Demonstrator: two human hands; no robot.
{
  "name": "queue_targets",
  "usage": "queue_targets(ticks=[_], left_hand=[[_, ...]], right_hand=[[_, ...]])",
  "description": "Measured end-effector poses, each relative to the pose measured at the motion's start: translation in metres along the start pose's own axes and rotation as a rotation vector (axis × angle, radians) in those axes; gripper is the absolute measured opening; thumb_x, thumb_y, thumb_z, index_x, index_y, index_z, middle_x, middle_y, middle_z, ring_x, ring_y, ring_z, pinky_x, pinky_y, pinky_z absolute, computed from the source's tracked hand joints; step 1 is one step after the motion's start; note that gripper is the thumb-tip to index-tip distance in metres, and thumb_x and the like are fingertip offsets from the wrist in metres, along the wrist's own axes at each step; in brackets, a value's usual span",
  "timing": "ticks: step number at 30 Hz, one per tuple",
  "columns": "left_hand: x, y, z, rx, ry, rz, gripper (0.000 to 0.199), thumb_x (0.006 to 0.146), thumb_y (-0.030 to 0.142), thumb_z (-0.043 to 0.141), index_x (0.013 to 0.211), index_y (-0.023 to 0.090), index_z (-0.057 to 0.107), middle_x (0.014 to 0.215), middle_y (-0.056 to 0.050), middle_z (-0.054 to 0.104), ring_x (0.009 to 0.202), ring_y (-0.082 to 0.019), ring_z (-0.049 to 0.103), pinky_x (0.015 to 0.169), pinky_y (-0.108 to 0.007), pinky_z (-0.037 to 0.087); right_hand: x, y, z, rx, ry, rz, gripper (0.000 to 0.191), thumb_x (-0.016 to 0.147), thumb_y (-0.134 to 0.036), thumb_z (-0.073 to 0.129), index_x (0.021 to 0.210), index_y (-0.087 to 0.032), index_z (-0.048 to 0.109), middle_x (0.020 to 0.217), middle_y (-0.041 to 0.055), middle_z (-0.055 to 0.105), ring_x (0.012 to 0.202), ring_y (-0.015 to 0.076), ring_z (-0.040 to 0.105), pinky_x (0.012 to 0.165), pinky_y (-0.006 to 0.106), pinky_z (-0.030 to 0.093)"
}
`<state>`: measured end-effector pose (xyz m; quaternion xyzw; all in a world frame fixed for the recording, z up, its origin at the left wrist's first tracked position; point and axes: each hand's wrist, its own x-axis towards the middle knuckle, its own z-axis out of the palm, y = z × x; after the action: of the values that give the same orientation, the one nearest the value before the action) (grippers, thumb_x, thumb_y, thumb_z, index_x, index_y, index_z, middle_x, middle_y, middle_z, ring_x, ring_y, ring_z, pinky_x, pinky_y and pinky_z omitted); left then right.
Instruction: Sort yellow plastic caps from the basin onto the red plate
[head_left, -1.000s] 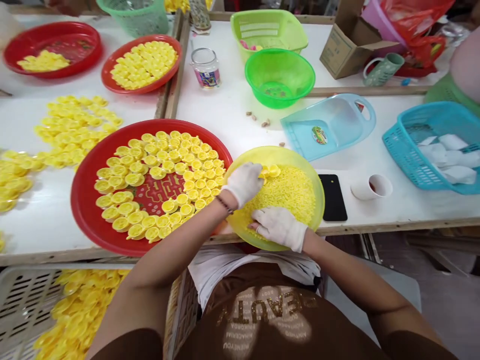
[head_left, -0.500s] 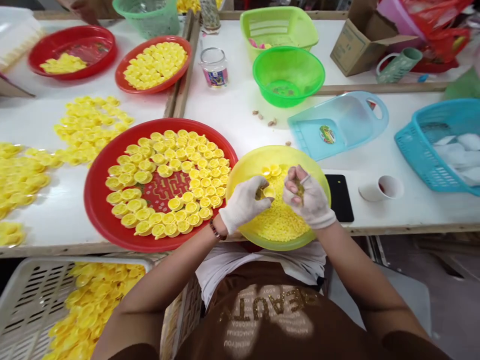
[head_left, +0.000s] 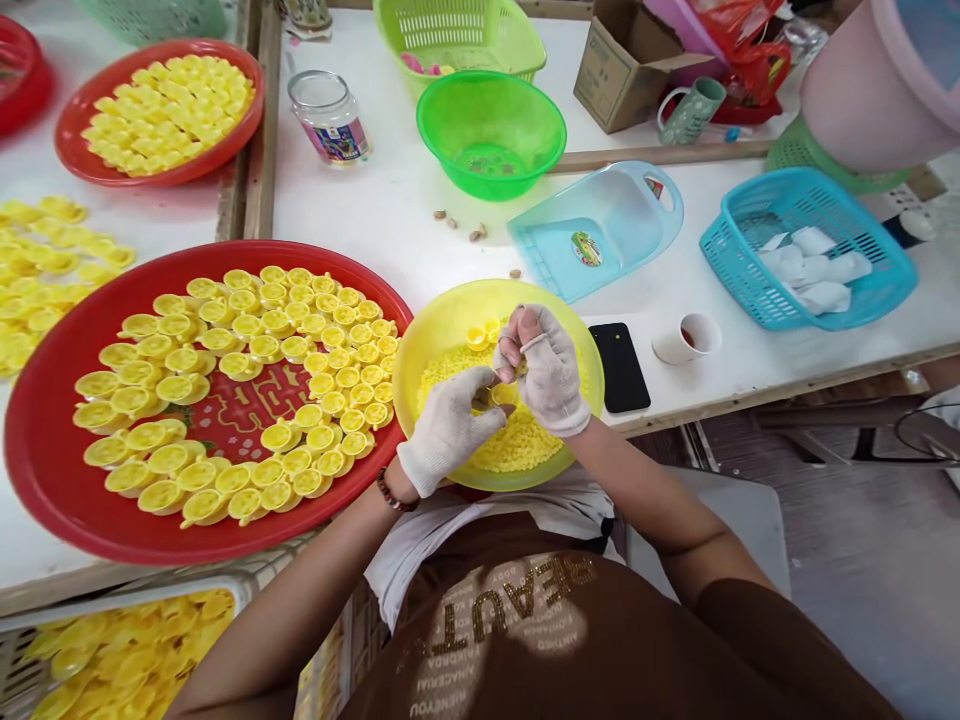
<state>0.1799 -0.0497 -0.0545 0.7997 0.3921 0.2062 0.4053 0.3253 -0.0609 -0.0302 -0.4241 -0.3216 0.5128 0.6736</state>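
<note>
Over the yellow bowl [head_left: 592, 350], both hands wear white gloves with bare fingertips. My left hand [head_left: 457, 415] is at the bowl's left side, thumb and fingers curled together around something too hidden to name. Close by on the right, my right hand [head_left: 544, 370] has its fingers bent inward, and what they hold cannot be made out. Small yellow pieces [head_left: 510, 450] fill the bowl below the hands, with a few yellow cups [head_left: 478, 337] near its back. On the left, a large red tray [head_left: 52, 440] carries many yellow cup-shaped pieces [head_left: 169, 458] around its patterned centre.
A green bowl [head_left: 491, 140], a blue scoop [head_left: 600, 230] and a glass jar [head_left: 330, 120] stand behind. At the right are a black phone [head_left: 619, 368], a paper cup [head_left: 686, 338] and a blue basket [head_left: 810, 250]. A crate of yellow pieces [head_left: 135, 650] sits lower left.
The view has turned right, so the table things appear further left. My hands have drawn closer together above the yellow bowl, the right fingers now nearly meeting the left.
</note>
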Motion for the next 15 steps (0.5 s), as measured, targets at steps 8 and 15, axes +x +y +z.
queue_targets(ticks=[8,15], left_hand=[[-0.003,-0.001,-0.006,0.055,0.017,-0.01,0.027,0.085,0.031,0.07,0.107,0.017,0.065,0.092,-0.003,0.072,0.081,-0.018,0.066,0.077,-0.032,0.051],[-0.001,0.004,-0.002,-0.001,-0.036,-0.015,0.016,0.084,0.029,0.068,0.094,0.017,0.064,0.084,-0.001,0.07,0.076,-0.017,0.064,0.072,-0.03,0.049]], right_hand=[[-0.002,-0.007,-0.014,0.025,0.047,0.009,0.045,0.092,-0.062,0.065,0.078,-0.023,0.047,0.058,-0.0089,0.039,0.043,0.0054,0.033,0.042,0.021,0.03],[-0.006,0.013,-0.01,0.025,-0.039,-0.03,0.042,0.095,-0.059,0.063,0.079,-0.023,0.048,0.063,-0.0071,0.043,0.049,0.0077,0.049,0.05,0.024,0.041]])
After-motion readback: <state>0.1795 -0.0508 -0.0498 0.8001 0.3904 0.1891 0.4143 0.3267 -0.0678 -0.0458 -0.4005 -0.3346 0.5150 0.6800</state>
